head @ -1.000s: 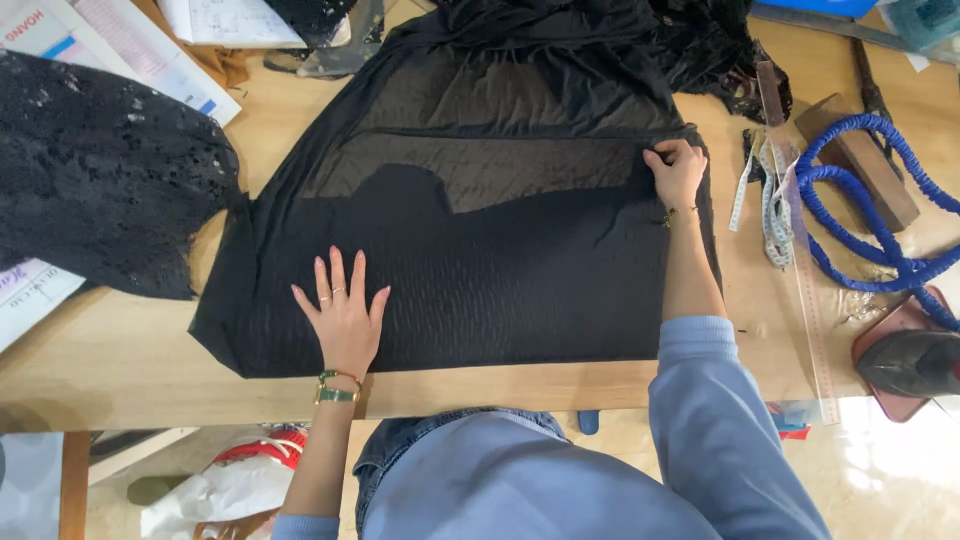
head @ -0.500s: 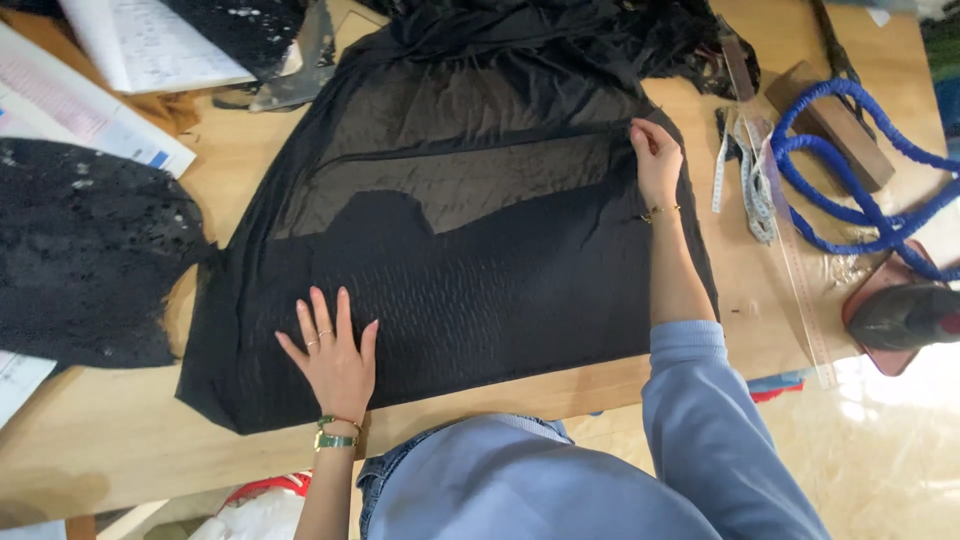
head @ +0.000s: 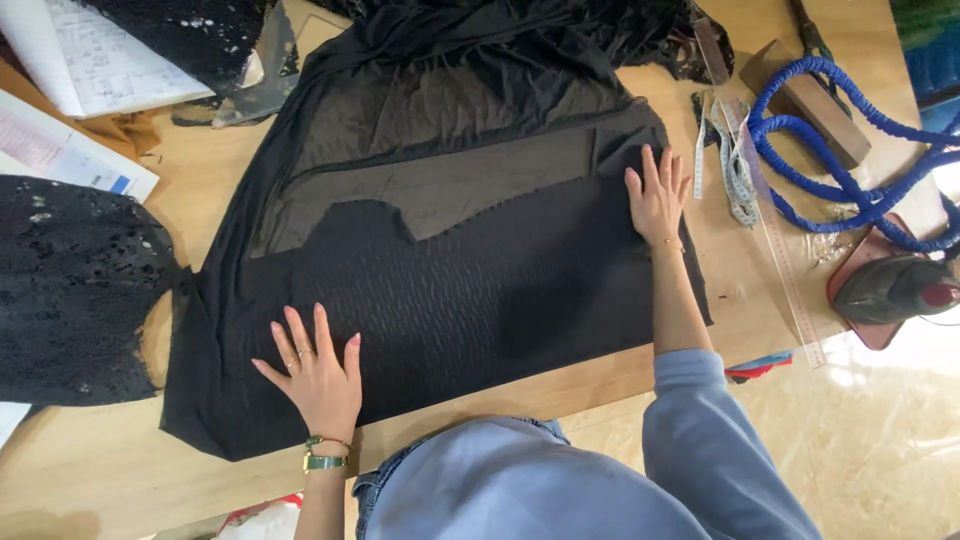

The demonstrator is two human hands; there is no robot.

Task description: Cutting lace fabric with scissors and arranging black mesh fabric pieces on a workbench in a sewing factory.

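A large sheet of black sheer fabric point(head: 470, 180) lies spread over a wooden table point(head: 90, 470), with a thicker black textured piece point(head: 480, 290) on its near half. My left hand point(head: 312, 372) presses flat on the near left part of the textured piece, fingers spread. My right hand point(head: 657, 195) lies flat with fingers apart on the right edge of the black fabric. Neither hand holds anything.
Black lace fabric point(head: 70, 285) lies at the left, with papers point(head: 70, 110) beyond it. To the right are a measuring tape point(head: 735, 165), a clear ruler point(head: 780, 250), a blue cord point(head: 850, 150), a wooden block point(head: 805, 100) and an iron point(head: 895, 290).
The view has shifted and tilted. My right hand went from pinching the fabric's right edge to lying flat on it. My left hand stays pressed on the near left part.
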